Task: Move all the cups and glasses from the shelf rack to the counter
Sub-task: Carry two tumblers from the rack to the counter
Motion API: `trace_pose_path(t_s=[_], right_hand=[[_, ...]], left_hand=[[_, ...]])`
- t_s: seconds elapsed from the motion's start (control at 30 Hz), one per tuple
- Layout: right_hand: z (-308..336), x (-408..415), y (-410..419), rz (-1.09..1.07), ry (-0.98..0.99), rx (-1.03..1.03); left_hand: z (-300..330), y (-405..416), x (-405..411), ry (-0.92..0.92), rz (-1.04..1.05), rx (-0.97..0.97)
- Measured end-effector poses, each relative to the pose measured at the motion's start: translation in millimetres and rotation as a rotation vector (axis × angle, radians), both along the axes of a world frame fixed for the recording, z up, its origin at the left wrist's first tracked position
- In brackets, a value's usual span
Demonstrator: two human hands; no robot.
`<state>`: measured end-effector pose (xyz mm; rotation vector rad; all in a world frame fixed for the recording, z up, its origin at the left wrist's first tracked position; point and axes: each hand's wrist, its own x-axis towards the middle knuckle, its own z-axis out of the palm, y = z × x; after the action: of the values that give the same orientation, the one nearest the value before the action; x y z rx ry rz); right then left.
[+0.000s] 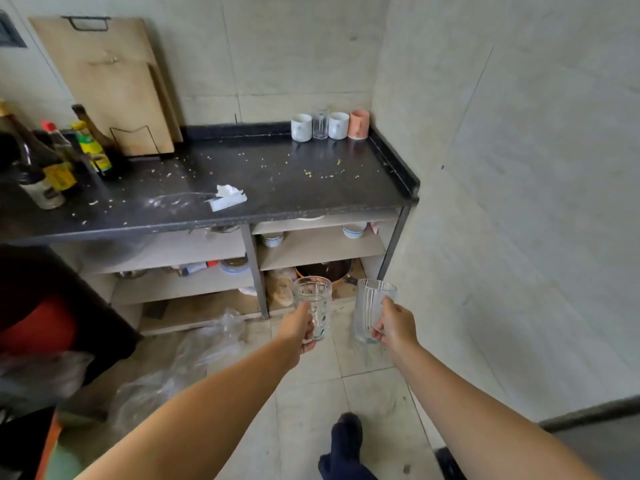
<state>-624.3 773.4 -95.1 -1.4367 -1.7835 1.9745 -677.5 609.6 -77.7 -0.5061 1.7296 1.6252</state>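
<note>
Carrying is under way: two clear glasses are held out in front of the counter (277,181), below its top and above the floor. The patterned glass (313,303) is gripped low on its body by the left hand (298,329), whose fingers are wrapped around it. The ribbed glass (371,306) is gripped by the right hand (395,323), fingers closed on its right side, thumb toward the rim. Both are held upright, or nearly so, close beside each other without touching.

At the counter's back right corner, a row of four has already been set down: a white mug (301,127), a small clear glass (320,125), a second white mug (338,125) and a pink cup (358,124). The task is judged well advanced. Bowl-like vessels are seen on the shelf (322,245) under the counter; whether cups are left cannot be told.
</note>
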Motion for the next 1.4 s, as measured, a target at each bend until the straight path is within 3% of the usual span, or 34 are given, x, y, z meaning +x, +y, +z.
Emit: trace_pose_path(t_s=[0.4, 1.0, 1.4], right_hand=[[22, -215, 143, 0.033, 0.044, 0.059], [15, -509, 262, -0.097, 0.049, 0.006], [-3, -667, 348, -0.028, -0.007, 0.125]], left_hand=[[14, 145, -208, 0.043, 0.042, 0.089], [8, 278, -519, 0.044, -0.088, 0.017], [-12, 381, -654, -0.008, 0.01, 0.011]])
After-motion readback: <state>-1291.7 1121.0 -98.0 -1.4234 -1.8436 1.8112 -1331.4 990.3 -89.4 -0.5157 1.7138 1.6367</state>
